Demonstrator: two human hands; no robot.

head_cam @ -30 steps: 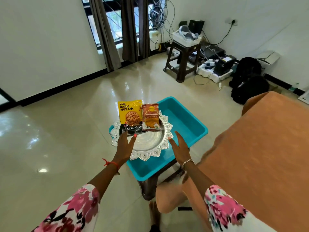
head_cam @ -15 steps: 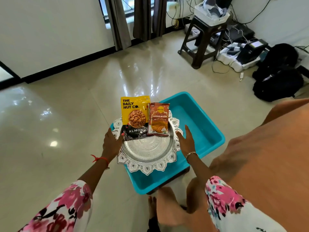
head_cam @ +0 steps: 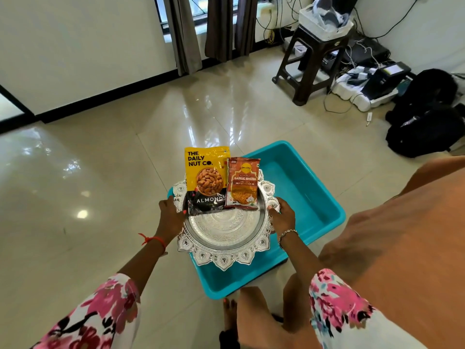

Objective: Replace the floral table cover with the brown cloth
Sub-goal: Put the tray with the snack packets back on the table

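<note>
Sleeves (head_cam: pixel 337 306) with a pink floral print cover my forearms at the near edge. Brown cloth (head_cam: pixel 402 235) lies on the near right, draped over the worktop, with its rounded corner hanging beside my right forearm. My left hand (head_cam: pixel 171 215) grips the left rim of the silver tray (head_cam: pixel 226 250), fingers curled over the scalloped edge. My right hand (head_cam: pixel 283 217) grips the right rim in the same way. The tray sits over the near-left part of a teal tub (head_cam: pixel 314 197); I cannot tell whether it rests on the tub. Two packets lean on the far half of the tray: a yellow almond packet (head_cam: pixel 206 177) on the left and an orange garlic bhujia packet (head_cam: pixel 242 182) touching it on the right. Far right, a dark stool (head_cam: pixel 312 59) carries a white basket (head_cam: pixel 324 21), with black bags (head_cam: pixel 425 117) on the floor beside it. Dark curtains (head_cam: pixel 219 26) hang at the far wall.
</note>
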